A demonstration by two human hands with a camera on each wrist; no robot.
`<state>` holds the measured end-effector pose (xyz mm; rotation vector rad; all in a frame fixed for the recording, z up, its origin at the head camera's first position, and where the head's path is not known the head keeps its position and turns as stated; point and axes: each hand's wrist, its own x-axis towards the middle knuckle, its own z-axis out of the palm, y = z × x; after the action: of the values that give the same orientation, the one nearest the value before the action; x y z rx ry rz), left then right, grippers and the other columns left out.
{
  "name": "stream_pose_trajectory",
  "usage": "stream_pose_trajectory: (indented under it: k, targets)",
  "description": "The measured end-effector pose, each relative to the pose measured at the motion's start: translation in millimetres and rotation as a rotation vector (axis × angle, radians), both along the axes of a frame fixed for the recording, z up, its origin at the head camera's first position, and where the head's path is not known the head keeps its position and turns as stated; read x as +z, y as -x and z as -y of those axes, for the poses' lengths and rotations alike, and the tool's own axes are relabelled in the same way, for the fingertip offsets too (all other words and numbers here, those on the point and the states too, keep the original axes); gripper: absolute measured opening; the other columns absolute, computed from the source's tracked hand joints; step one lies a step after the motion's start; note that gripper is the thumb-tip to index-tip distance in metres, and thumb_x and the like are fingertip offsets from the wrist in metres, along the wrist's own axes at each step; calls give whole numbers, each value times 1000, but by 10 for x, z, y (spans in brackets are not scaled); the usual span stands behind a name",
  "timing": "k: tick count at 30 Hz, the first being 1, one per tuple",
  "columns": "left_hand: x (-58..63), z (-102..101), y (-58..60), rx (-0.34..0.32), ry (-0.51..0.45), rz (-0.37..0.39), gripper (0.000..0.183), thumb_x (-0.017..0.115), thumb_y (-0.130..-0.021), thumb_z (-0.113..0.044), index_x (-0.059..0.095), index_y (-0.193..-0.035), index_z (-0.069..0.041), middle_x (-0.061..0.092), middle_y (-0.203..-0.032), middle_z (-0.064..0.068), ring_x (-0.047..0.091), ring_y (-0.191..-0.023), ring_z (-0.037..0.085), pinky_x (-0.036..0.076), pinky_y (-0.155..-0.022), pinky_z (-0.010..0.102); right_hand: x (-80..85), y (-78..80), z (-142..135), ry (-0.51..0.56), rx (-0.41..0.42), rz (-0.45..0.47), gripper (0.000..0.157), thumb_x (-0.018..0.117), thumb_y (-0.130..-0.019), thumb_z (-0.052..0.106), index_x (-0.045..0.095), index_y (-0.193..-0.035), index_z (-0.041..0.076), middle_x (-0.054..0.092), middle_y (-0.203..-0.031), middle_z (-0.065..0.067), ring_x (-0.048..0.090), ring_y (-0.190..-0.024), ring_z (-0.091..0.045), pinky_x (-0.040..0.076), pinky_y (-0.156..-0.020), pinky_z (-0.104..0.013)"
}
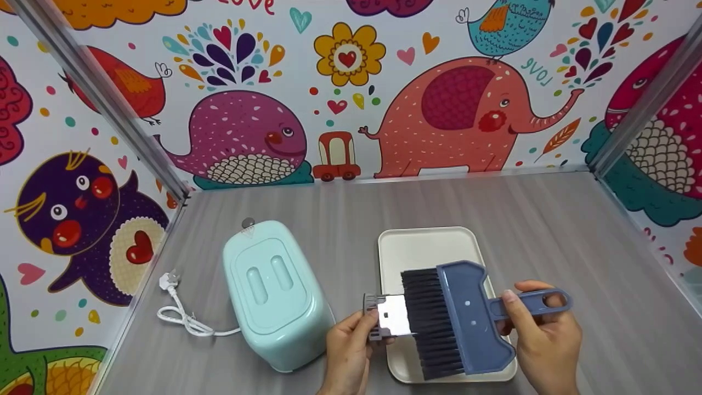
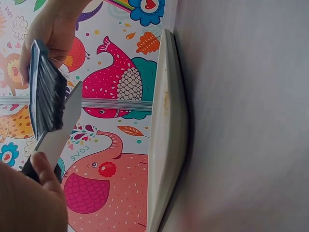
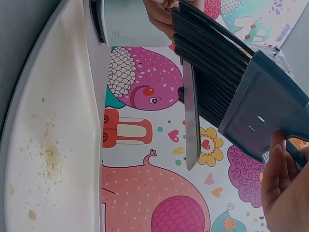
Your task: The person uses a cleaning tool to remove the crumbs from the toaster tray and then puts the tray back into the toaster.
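Observation:
My left hand [image 1: 351, 343] pinches the slotted dark end of a shiny metal crumb tray [image 1: 395, 315] between thumb and fingers. By its handle, my right hand [image 1: 548, 340] grips a blue-grey brush [image 1: 474, 318] with long black bristles. The bristles lie over the crumb tray's far end in the head view. In the right wrist view the metal plate [image 3: 191, 121] is tilted steeply, its face against the bristles. Both are held above a cream serving tray [image 1: 428, 247]. Brown crumbs [image 3: 50, 157] are scattered on that tray.
A mint-green toaster [image 1: 274, 307] with a lid on top stands left of the cream tray. Its white cord and plug [image 1: 170, 281] lie on the grey table [image 1: 351, 219] further left. Cartoon-printed walls [image 1: 351, 99] enclose the back and sides.

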<state>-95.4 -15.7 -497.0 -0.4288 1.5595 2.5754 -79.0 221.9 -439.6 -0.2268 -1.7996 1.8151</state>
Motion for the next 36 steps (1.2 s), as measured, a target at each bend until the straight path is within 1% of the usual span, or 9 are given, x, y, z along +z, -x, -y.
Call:
stream_pose_trajectory:
  k: [2,6,10,16,22,25,32,36]
  targets:
    - [2,0,-2,2,-4,0,22,64,-99,-3,72,-103,16,74,-90,15,70,-74,18,61,-67,30,8,2,-17,-5,-4,0,18,65,-93,-17,64,-106,-4,66,-68,-13,58,-47,-14,51,-48,-20]
    - [8,3,-2,6,-1,21,22,64,-99,-3,73,-109,15,74,-89,15,70,-73,18,61,-67,30,23,10,-51,-40,-34,27,18,66,-94,-15,65,-107,-3,66,-68,-13,57,-47,-14,50,-48,-20]
    - [16,4,3,10,9,34,23,64,-100,-4,73,-110,14,75,-91,16,71,-75,18,61,-67,30,38,14,-85,-113,-68,56,18,66,-95,-13,66,-109,-2,64,-66,-12,56,-47,-14,49,-48,-20]
    - [16,8,2,12,12,38,23,64,-100,-4,73,-111,14,75,-92,16,71,-76,18,62,-68,30,64,18,-142,-237,-112,75,18,66,-96,-12,65,-112,-4,64,-67,-9,55,-47,-13,49,-49,-19]
    - [16,17,-3,5,24,50,23,64,-101,-5,73,-112,13,75,-96,17,72,-79,19,62,-69,31,81,26,-215,-304,-162,81,17,66,-97,-10,65,-112,-4,63,-67,-4,54,-47,-11,48,-49,-18]
    - [15,19,-3,4,26,50,24,64,-101,-6,73,-113,13,76,-98,18,72,-81,20,62,-70,32,88,34,-253,-326,-187,77,15,66,-97,-10,66,-112,-5,63,-66,-2,54,-46,-9,48,-48,-16]
    - [-3,10,12,-5,71,53,23,63,-102,-7,74,-114,10,76,-103,17,73,-85,20,62,-71,33,115,46,-314,-315,-230,91,17,67,-97,-8,66,-113,-2,65,-69,1,54,-44,-9,47,-47,-15]
    - [-6,9,15,1,69,53,23,63,-103,-7,74,-113,10,76,-103,17,73,-85,20,62,-71,33,126,54,-332,-325,-248,105,16,67,-98,-6,67,-113,0,64,-69,3,54,-45,-8,48,-48,-14]
